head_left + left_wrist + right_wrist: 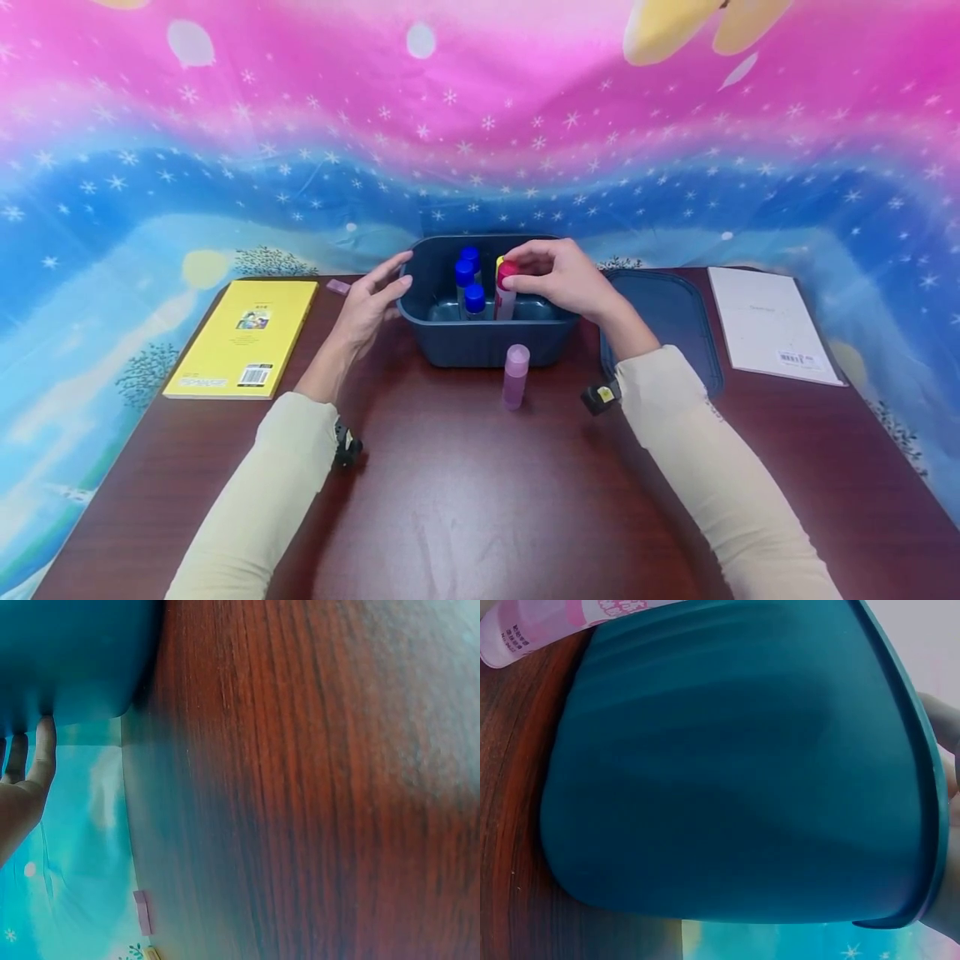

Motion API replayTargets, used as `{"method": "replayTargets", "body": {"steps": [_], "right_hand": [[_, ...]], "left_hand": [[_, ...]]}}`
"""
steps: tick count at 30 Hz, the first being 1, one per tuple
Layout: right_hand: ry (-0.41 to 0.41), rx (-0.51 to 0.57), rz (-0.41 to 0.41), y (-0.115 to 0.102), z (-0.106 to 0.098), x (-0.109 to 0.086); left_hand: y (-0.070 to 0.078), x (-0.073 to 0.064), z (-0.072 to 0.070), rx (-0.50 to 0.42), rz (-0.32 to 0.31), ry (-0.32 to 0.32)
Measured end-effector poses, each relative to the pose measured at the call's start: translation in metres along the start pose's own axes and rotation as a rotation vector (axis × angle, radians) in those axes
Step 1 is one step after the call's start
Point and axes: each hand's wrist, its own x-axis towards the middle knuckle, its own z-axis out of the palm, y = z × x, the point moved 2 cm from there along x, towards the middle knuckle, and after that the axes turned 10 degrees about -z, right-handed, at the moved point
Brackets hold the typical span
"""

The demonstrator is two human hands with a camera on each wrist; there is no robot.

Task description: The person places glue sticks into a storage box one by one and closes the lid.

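Note:
A dark blue-green plastic bin [487, 343] stands at the back middle of the table. Inside it are several upright glue sticks with blue caps [465, 272]. My right hand [564, 279] reaches over the bin and pinches a red-capped glue stick [505, 302] near its top; a bit of yellow [499, 262] shows just behind that cap. With extended fingers, my left hand [367, 307] touches the bin's left side, and its fingertips [46, 727] meet the wall in the left wrist view. A translucent pink glue stick [515, 377] stands upright before the bin.
To the left lies a yellow book [243, 337], with a small pink piece [338, 287] near the back edge. A dark lid [663, 325] lies right of the bin, beside a white book [768, 323]. A patterned cloth [480, 125] hangs behind the table.

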Motion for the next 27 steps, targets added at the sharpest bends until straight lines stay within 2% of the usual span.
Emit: {"method": "replayTargets", "body": {"steps": [7,19,27], "right_hand": [[-0.075,-0.011,0.014,0.002,0.006,0.003],[-0.123,-0.028,0.098,0.000,0.011,0.008],[-0.169,-0.047,0.121,0.002,0.013,0.009]], "left_hand": [[0.001,-0.001,0.001,0.000,0.003,-0.002],[0.000,-0.001,0.001,-0.008,0.011,0.001],[0.000,-0.001,0.002,-0.001,0.010,0.007]]}}
